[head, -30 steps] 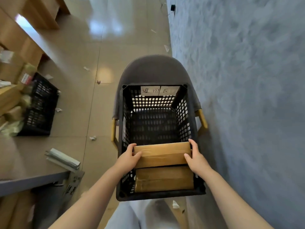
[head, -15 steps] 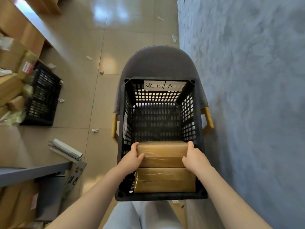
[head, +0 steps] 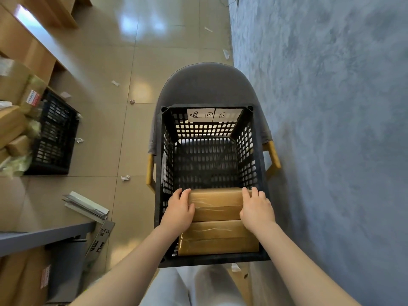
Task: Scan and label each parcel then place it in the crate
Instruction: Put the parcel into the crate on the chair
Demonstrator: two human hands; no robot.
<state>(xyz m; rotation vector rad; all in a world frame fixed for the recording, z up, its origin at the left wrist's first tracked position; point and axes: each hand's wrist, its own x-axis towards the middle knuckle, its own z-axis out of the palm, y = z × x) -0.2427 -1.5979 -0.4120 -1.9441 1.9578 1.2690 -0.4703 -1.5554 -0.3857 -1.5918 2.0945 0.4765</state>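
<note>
A black plastic crate (head: 208, 108) with a handwritten paper label on its far wall sits on a grey chair (head: 205, 85). Inside it, a taped brown parcel (head: 215, 204) lies low in the near half, behind a second similar parcel (head: 218, 238) against the near wall. My left hand (head: 178, 212) grips the parcel's left end and my right hand (head: 257, 209) grips its right end, fingers curled over the far edge. The crate's far half shows only its perforated floor.
A second black crate (head: 55, 133) stands on the tiled floor at left, with brown parcels (head: 13, 127) piled beside it. A grey table edge (head: 44, 235) and flat metal strips (head: 86, 205) lie at lower left. A blue-grey wall (head: 331, 129) runs along the right.
Both hands have lowered the parcel deeper into the crate until it rests just behind the first parcel. The view has shifted slightly.
</note>
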